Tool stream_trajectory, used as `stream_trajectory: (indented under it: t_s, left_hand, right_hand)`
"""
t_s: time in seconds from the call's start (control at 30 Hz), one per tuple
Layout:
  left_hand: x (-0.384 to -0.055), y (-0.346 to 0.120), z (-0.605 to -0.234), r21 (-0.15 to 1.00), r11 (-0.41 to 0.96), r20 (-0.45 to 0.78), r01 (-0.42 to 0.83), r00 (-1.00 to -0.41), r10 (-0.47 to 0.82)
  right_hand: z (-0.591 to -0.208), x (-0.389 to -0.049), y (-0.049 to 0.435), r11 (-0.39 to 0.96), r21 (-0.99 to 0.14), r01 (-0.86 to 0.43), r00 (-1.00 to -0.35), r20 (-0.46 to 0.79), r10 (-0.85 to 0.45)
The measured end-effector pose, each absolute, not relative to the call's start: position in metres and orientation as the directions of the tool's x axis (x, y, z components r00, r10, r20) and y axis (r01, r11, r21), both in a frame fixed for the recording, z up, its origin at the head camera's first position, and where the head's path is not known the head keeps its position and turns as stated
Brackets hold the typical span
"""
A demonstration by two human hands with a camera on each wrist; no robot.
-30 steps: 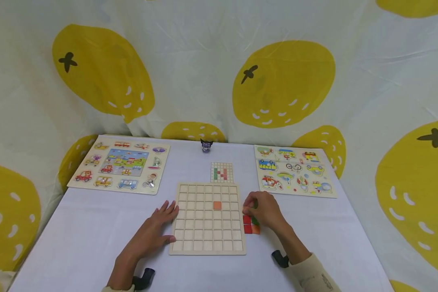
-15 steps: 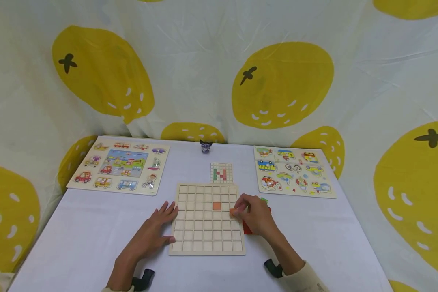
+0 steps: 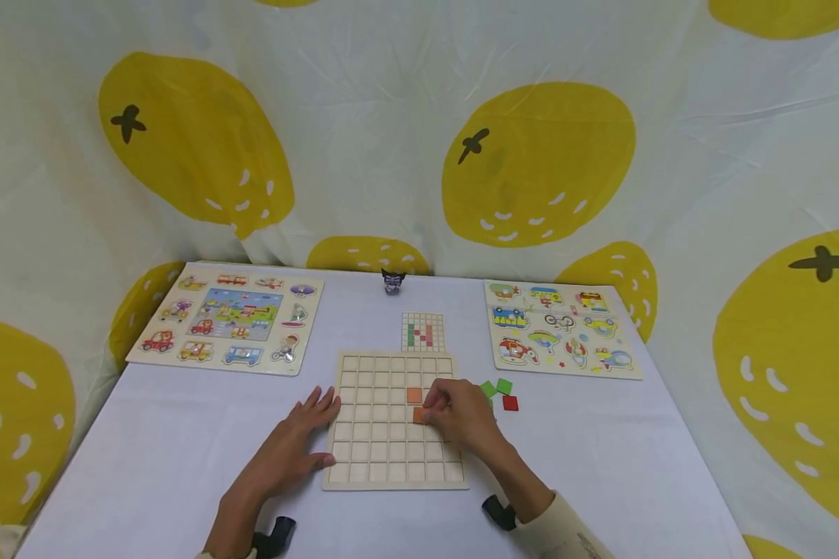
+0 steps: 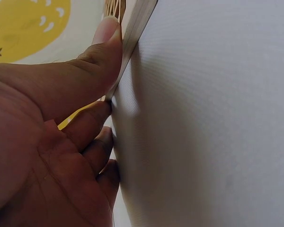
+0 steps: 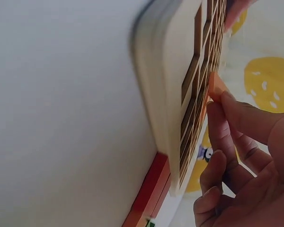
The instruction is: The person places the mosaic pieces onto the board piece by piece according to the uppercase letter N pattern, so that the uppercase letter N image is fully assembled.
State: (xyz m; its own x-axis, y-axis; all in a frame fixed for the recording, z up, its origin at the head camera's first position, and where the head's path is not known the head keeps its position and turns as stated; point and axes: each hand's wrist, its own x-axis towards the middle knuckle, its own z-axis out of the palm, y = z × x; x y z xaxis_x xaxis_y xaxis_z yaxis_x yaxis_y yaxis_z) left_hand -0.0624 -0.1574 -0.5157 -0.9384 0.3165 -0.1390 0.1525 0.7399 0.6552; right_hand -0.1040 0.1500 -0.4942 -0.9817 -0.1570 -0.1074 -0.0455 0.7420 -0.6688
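A wooden grid board (image 3: 363, 471) lies in the middle of the table. One orange square tile (image 3: 415, 395) sits in a cell of its upper right part. My right hand (image 3: 461, 415) pinches a second orange tile (image 5: 216, 86) between thumb and fingers, tilted at the grid just below the first. My left hand (image 3: 290, 442) lies along the board's left edge with fingers spread; in the left wrist view its thumb (image 4: 106, 33) touches the board's side.
Green tiles (image 3: 504, 386) and a red tile (image 3: 510, 403) lie right of the board, others partly behind my right hand. A small pattern card (image 3: 423, 332) lies beyond the board, with a figurine (image 3: 393, 282) farther back. Picture puzzles stand left (image 3: 227, 318) and right (image 3: 562, 330).
My right hand has moved left from the loose tiles onto the board, bringing an orange tile to the grid. My left hand has stayed at the board's edge.
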Motion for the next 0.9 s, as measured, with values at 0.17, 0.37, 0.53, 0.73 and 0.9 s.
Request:
stream_trajectory:
  t_s: [0.17, 0.37, 0.53, 0.73, 0.9]
  left_hand:
    - [-0.062, -0.157, -0.516, 0.657, 0.739, -0.139, 0.148, -0.94, 0.312]
    - [-0.061, -0.157, -0.516, 0.659, 0.737, -0.136, 0.149, -0.94, 0.312]
    - [-0.061, -0.157, -0.515, 0.66, 0.738, -0.139, 0.144, -0.941, 0.307]
    - [-0.062, -0.157, -0.515, 0.657, 0.739, -0.139, 0.149, -0.939, 0.313]
    - [-0.062, -0.157, -0.514, 0.661, 0.736, -0.141, 0.148, -0.939, 0.315]
  right_hand:
    - [-0.494, -0.107, 0.142, 0.773, -0.631, -0.069, -0.982, -0.096, -0.165]
    - [-0.495, -0.11, 0.138, 0.791, -0.608, -0.066, -0.981, -0.104, -0.161]
    - [-0.496, -0.113, 0.137, 0.803, -0.59, -0.077, -0.981, -0.098, -0.166]
    - [-0.497, -0.114, 0.137, 0.817, -0.567, -0.099, -0.98, -0.088, -0.18]
    - [-0.494, -0.113, 0.139, 0.8, -0.594, -0.088, -0.976, -0.109, -0.189]
